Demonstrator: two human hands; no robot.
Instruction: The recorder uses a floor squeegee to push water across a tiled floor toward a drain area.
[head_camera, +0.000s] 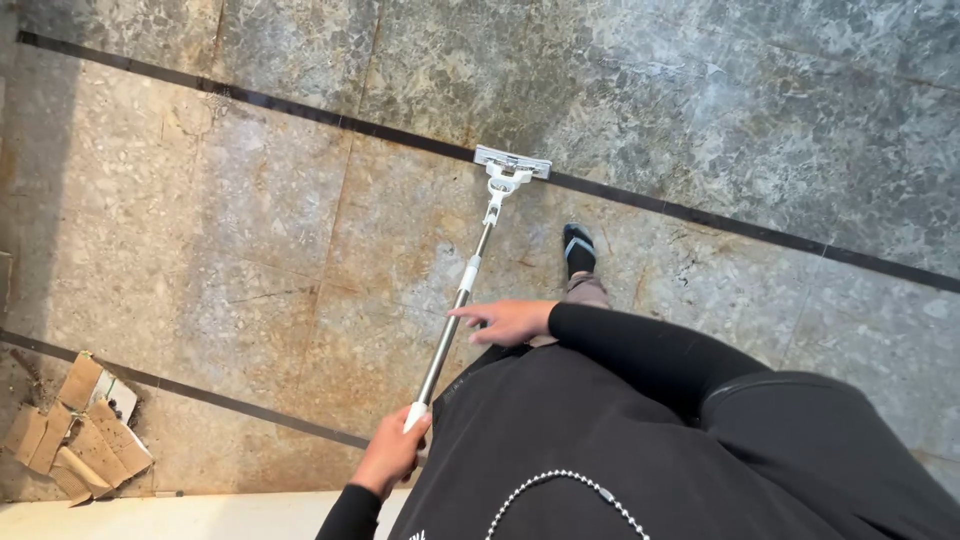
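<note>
Head view, mop: a mop (462, 285) with a metal pole runs from the near grip up to a flat white head (512, 161) lying on the floor (250, 200) at the far middle, right on a dark strip (700, 215) between tiles.

Head view, left hand: the left hand (390, 452) is closed round the white end of the pole, at the near edge of the scene.

Head view, right hand: the right hand (508, 320) sits just right of mid-pole with fingers stretched flat; it seems to brush the pole at the fingertips only, though contact cannot be told for sure.

Head view, foot: one foot (579, 250) in a dark sock and sandal stands just right of the pole, near the head.

Head view, scraps: torn cardboard (75, 430) lies at the near left, well apart from the mop.

Risk, control: with only one hand truly clamped, the long pole would likely twist or swing, and the head could lift off flat.

Risk, footing: the foot is close to the mop's path; a sideways stroke could strike it, and if the stone is wet, a slip is plausible.

Risk, debris: a stroke far to the left could drag cardboard grit across the floor.
</note>
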